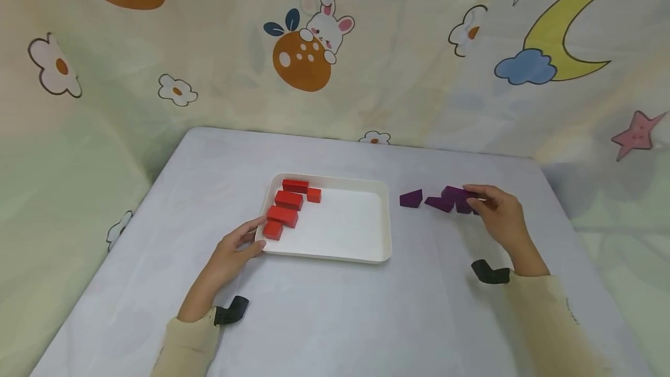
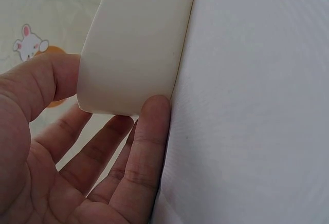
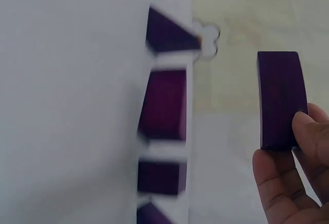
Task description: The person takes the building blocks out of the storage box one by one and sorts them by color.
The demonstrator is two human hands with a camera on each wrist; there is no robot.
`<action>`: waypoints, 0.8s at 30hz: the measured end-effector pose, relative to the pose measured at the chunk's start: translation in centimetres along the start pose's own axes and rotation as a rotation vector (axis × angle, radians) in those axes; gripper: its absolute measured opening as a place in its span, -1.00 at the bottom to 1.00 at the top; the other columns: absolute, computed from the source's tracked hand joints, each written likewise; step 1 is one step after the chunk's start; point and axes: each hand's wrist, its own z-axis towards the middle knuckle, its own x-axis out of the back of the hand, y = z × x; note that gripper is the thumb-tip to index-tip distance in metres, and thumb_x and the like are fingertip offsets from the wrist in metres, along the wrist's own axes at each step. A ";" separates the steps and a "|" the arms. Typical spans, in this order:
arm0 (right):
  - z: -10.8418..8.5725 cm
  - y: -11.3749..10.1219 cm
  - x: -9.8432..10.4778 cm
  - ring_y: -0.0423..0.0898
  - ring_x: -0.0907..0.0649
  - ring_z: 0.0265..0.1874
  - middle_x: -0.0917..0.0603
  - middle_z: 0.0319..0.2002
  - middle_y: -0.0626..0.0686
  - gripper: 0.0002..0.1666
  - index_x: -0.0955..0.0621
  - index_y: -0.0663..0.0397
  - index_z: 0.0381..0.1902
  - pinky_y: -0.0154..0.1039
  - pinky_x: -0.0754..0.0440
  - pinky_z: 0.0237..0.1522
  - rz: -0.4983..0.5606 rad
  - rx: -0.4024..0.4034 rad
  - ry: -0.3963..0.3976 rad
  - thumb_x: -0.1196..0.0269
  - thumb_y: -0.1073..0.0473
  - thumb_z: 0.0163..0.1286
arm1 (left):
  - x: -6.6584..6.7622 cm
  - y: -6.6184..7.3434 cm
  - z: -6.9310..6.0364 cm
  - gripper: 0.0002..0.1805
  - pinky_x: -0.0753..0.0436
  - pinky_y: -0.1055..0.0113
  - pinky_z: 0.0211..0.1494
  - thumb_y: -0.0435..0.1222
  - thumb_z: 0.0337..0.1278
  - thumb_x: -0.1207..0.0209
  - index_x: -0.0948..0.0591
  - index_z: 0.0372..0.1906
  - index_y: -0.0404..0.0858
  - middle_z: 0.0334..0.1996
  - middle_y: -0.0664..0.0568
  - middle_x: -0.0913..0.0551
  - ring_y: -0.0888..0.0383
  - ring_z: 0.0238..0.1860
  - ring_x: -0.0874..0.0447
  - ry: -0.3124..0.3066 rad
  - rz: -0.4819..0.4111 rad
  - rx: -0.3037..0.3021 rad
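Observation:
A shallow white tray (image 1: 335,220) lies on the table, with several red blocks (image 1: 282,216) along its left side. My left hand (image 1: 232,252) grips the tray's near left corner. In the left wrist view, the thumb and fingers (image 2: 146,147) touch the tray's outer wall (image 2: 136,44). My right hand (image 1: 499,214) pinches a purple rectangular block (image 3: 281,98) between thumb and fingers, raised above the table. Below and beside it lie several other purple blocks, among them a four-sided slanted one (image 1: 410,199) and a flat pointed one (image 1: 439,205). The right hand partly hides the rightmost pieces in the head view.
The table (image 1: 335,313) has a pale cloth over it. Behind it hangs a curtain (image 1: 225,34) printed with a rabbit, flowers and a moon. Each wrist wears a black camera mount, one on the left (image 1: 232,310) and one on the right (image 1: 490,273).

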 end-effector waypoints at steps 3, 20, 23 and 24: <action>-0.1 1.8 1.9 -0.72 -0.42 -0.05 -0.72 0.11 0.27 -0.66 -0.68 0.37 0.25 -0.78 -0.45 -0.01 -0.066 -0.016 0.023 -0.27 0.38 0.60 | 0.1 -0.1 0.0 -0.32 -0.65 -0.09 0.40 -0.32 0.54 -0.26 -0.39 0.66 -0.15 0.64 -0.23 -0.32 -0.29 0.55 -0.40 0.001 0.006 0.005; 0.5 9.7 7.4 0.57 -0.48 0.27 -0.58 0.22 0.59 -0.66 -0.56 0.42 0.31 0.26 -0.54 0.05 -0.281 -0.210 -0.013 -0.12 0.40 0.68 | 0.2 -0.2 -0.1 -0.32 -0.73 0.12 0.30 -0.34 0.54 -0.27 -0.38 0.64 -0.26 0.62 -0.29 -0.33 -0.31 0.51 -0.44 -0.004 -0.007 -0.052; 0.6 10.8 7.3 0.60 -0.48 0.23 -0.58 0.19 0.62 -0.69 -0.58 0.43 0.25 0.37 -0.44 0.07 -0.285 -0.194 -0.024 -0.14 0.44 0.64 | 0.1 -0.2 0.0 -0.32 -0.73 0.14 0.29 -0.35 0.54 -0.27 -0.38 0.64 -0.26 0.61 -0.29 -0.34 -0.30 0.50 -0.46 -0.008 -0.011 -0.054; 0.7 11.1 7.2 0.61 -0.48 0.22 -0.58 0.18 0.62 -0.70 -0.59 0.43 0.23 0.36 -0.42 0.05 -0.286 -0.187 -0.029 -0.16 0.45 0.62 | 0.1 -0.2 0.0 -0.32 -0.74 0.13 0.29 -0.35 0.54 -0.27 -0.38 0.64 -0.26 0.61 -0.28 -0.35 -0.30 0.50 -0.46 -0.007 -0.011 -0.053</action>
